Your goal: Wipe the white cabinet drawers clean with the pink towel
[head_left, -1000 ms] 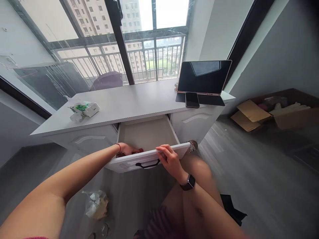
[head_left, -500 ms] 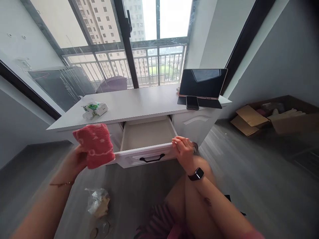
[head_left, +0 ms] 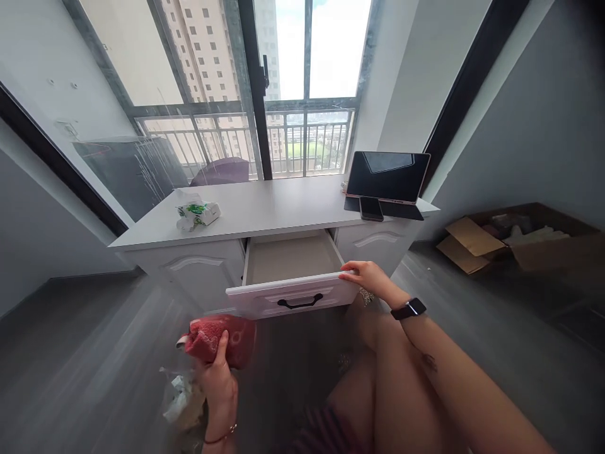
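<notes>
A folded red towel (head_left: 241, 340) is gripped in my left hand (head_left: 220, 381), low in front of the cabinet's left side, with the thumb across it. The white drawer (head_left: 265, 301) is pulled out and its inside is bare; a black handle (head_left: 301, 302) sits on its front. My right hand (head_left: 371, 276) rests at the drawer's right front corner, its fingers closed over the top edge. On that wrist is a black watch (head_left: 409, 308).
On the white cabinet top (head_left: 283, 202) are a tissue pack (head_left: 201, 213), a propped tablet (head_left: 390, 176) and a phone (head_left: 371, 209). An open cardboard box (head_left: 543, 252) stands at right. A plastic bag (head_left: 182, 400) lies on the floor at lower left.
My left hand has lowered the red towel from beside the drawer's left corner to below the drawer front. My right hand stays at the drawer's right corner, and the view has tilted up.
</notes>
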Demonstrator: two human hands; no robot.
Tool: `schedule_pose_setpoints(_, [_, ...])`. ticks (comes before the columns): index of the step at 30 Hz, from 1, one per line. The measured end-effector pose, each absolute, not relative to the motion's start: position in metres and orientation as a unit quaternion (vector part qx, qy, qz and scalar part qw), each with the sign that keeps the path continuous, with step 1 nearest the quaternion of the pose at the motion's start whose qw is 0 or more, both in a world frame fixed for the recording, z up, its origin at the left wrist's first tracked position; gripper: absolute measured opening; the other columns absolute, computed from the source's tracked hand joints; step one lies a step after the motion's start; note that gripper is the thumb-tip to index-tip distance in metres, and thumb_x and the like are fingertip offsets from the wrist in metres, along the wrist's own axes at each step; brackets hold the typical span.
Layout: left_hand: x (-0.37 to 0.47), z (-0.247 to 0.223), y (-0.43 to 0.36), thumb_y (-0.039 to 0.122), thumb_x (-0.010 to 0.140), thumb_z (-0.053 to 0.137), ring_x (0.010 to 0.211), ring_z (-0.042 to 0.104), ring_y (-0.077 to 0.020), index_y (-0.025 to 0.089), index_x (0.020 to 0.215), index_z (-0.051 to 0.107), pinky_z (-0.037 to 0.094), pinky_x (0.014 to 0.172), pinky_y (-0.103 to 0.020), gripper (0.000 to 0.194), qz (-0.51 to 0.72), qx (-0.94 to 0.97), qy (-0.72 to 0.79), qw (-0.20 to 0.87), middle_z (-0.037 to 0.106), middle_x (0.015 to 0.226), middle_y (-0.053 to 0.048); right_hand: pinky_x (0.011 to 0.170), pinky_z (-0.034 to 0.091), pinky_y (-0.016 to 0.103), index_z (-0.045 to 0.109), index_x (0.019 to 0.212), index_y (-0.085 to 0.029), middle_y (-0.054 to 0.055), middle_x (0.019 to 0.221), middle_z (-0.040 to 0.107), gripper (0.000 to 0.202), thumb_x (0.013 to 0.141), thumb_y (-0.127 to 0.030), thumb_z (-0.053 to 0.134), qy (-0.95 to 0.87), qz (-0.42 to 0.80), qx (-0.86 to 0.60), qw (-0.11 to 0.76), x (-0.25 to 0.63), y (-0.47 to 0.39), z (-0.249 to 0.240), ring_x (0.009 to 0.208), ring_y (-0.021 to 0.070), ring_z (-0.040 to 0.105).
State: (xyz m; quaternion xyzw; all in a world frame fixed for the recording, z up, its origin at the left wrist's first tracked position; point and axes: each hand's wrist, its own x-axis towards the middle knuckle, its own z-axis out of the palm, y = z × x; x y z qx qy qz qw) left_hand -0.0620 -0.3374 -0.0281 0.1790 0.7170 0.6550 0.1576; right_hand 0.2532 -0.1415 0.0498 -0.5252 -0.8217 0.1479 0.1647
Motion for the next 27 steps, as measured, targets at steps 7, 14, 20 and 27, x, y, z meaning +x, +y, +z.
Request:
schedule_pose_setpoints(7, [-0.029,-0.02,-0.278,0.045,0.086,0.053,0.12,0.051,-0.0272,0.019,0.13,0.039,0.04,0.104,-0.05,0.053,0.582,0.238,0.772,-0.09,0.052,0.127,-0.013,0.063,0.043,0.025,0.073,0.091,-0.024,0.005,0.088,0.073,0.029,0.086,-0.049,0.058,-0.807,0.123,-0.555,0.159,0.245,-0.131,0.044,0.08,0.02,0.067])
schedule_pose_setpoints(14, [0.018,-0.026,-0.213,0.04,0.094,0.037,0.134,0.032,-0.0369,0.009,0.136,0.01,0.032,0.106,-0.058,0.059,0.522,0.234,0.818,-0.055,0.033,0.135,-0.03,0.062,0.042,0.026,0.075,0.084,-0.026,0.002,0.086,0.073,0.025,0.08,-0.048,0.064,-0.796,0.177,-0.565,0.125,0.243,-0.115,0.055,0.08,0.0201,0.066])
schedule_pose_setpoints(20, [0.038,-0.022,-0.199,0.039,0.096,0.03,0.141,0.013,-0.0393,0.002,0.137,-0.016,0.023,0.11,-0.059,0.072,0.504,0.266,0.82,-0.056,0.011,0.143,-0.038,0.072,0.044,0.029,0.075,0.083,-0.024,0.004,0.083,0.073,0.032,0.084,-0.051,0.059,-0.786,0.183,-0.517,0.286,0.246,-0.117,0.031,0.08,0.0203,0.064])
schedule_pose_setpoints(27, [0.052,-0.05,-0.193,0.036,0.087,0.052,0.138,0.02,-0.0382,0.002,0.139,0.014,0.019,0.111,-0.059,0.073,0.567,0.328,0.74,-0.15,0.024,0.14,-0.033,0.076,0.043,0.032,0.072,0.083,-0.019,0.007,0.084,0.071,0.048,0.092,-0.055,0.042,-0.677,0.181,-0.496,0.512,0.236,-0.122,0.012,0.082,0.0212,0.062])
